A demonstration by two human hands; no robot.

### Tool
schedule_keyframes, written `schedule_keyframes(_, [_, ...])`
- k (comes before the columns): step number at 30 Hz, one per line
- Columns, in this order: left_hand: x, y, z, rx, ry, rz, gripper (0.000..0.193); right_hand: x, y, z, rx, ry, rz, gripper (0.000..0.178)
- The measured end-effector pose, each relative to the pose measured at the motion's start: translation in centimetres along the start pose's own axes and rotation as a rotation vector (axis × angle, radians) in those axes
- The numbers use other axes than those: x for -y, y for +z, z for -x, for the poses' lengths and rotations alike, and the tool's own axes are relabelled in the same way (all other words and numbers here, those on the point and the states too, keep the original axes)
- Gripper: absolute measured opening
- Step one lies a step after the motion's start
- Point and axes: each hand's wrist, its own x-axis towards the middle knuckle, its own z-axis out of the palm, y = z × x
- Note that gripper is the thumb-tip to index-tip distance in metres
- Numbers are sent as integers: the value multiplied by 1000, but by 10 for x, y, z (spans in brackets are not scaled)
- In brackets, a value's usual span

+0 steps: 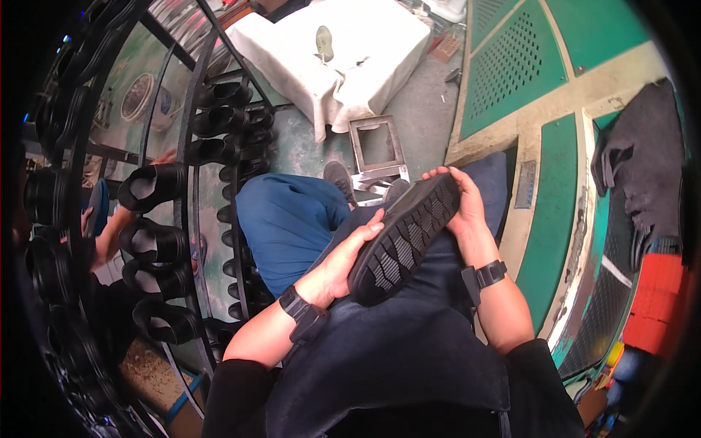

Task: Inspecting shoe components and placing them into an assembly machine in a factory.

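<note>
Far on the left stands a round black rack with many black shoes stuck on its pegs, toes pointing out. Another person's hand reaches in at the rack's left side.

Next comes the left hand. It wears a black wrist strap. The palm is pressed against the heel end of a black shoe, with the thumb lying along its edge. The hand is curled round that end, holding it.

The shoe sits in the middle, above the person's lap. It is turned so its bumpy sole faces up. It slants from the heel, low on the left, up to the toe, high on the right. The lap is covered by a dark apron, and a blue trouser knee shows beside it.

The right hand holds the toe end, fingers wrapped over the tip. It also wears a black wrist strap. So the shoe is gripped at both ends, between the two hands.

Behind, on the floor, a table with a white cloth stands. To the right is a green machine with a dark rag lying on it.
</note>
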Motion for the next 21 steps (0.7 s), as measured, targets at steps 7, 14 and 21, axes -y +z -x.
schedule_keyframes(7, [-16,-14,-20,-6,27,87,45,-26,-11,-50,-97,126,37,23])
schedule_keyframes(14, [-18,3,13,-163,37,-172,81,-42,7,-48,73,136,84,26])
schedule_keyframes(21, [-59,-22,-42,-250,134,-537,78,-31,61,-61,237,137,788,27])
